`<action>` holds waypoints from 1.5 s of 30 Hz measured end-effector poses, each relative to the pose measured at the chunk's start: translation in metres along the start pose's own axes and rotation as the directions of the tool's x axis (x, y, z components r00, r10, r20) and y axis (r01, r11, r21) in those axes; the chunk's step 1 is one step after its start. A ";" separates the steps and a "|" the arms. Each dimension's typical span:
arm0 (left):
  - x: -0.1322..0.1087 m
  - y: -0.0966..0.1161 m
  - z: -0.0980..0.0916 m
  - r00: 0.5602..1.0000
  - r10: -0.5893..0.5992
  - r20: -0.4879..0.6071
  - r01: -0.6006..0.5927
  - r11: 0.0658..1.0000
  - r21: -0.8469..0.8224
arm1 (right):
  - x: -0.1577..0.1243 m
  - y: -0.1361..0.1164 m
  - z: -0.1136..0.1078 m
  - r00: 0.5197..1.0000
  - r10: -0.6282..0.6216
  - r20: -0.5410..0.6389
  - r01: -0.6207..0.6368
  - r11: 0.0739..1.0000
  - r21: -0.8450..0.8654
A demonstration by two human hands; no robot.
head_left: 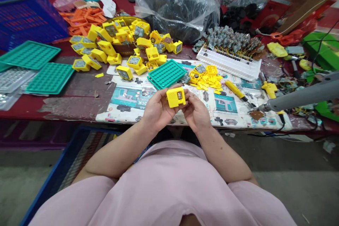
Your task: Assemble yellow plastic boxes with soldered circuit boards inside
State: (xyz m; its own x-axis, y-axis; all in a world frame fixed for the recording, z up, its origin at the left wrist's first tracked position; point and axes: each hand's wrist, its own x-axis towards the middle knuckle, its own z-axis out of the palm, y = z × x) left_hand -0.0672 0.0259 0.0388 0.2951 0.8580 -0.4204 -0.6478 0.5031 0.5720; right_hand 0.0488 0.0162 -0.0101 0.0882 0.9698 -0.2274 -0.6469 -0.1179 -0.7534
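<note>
held piece: a small boxy yellow plastic housing (172, 99), raised above the near edge of the table, a dotted patch of holes and a metal-lined opening on its upward face.
left hand: the bare left hand (155, 110) is curled around the housing's left side and underside, closed on it.
right hand: the bare right hand (197, 113) is half curled with its fingertips at the housing's right edge; whether it grips or only touches, i cannot tell.
just beyond the hands: a teal rectangular plastic tray with rows of pockets (167, 74), lying on a white printed sheet (169, 122).
right of tray: a loose pile of small yellow plastic parts (210, 82), then a slim yellow-handled tool (234, 89).
behind that pile: a long white ridged plastic rack (229, 65), near a grey heap of wired components (230, 42).
far left: a blue plastic basket (29, 17) near bright orange plastic pieces (83, 17).
</note>
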 end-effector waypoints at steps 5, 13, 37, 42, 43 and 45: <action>0.000 0.006 -0.006 0.991 -0.131 0.022 0.131 0.991 0.008 | 0.005 -0.012 -0.028 0.908 -0.391 0.151 0.412 0.767 -0.491; 0.007 0.003 -0.011 0.952 -0.288 0.105 0.262 0.942 0.210 | 0.008 -0.024 -0.037 0.854 0.103 0.510 0.197 0.843 -0.500; -0.007 -0.002 -0.085 0.885 0.306 0.352 -0.443 0.317 0.838 | 0.006 -0.081 -0.047 0.778 -0.489 0.394 0.499 0.101 -0.861; -0.006 -0.004 -0.083 0.858 0.292 0.423 -0.472 0.122 0.873 | 0.013 -0.050 -0.048 0.813 -0.325 0.483 0.403 -0.284 -0.870; -0.006 -0.004 -0.083 0.854 0.277 0.440 -0.479 0.088 0.873 | 0.016 -0.044 -0.049 0.851 -0.238 0.469 0.381 -0.336 -0.862; -0.005 -0.003 -0.083 0.848 0.255 0.464 -0.490 0.047 0.870 | 0.021 -0.038 -0.052 0.889 -0.126 0.440 0.365 -0.386 -0.848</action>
State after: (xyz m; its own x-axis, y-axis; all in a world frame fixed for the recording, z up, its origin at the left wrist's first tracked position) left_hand -0.1252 0.0114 -0.0192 0.4115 0.9040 0.1162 0.4360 -0.3072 0.8459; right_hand 0.1147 0.0295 -0.0188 -0.1734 0.9711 0.1638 0.9236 0.2181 -0.3154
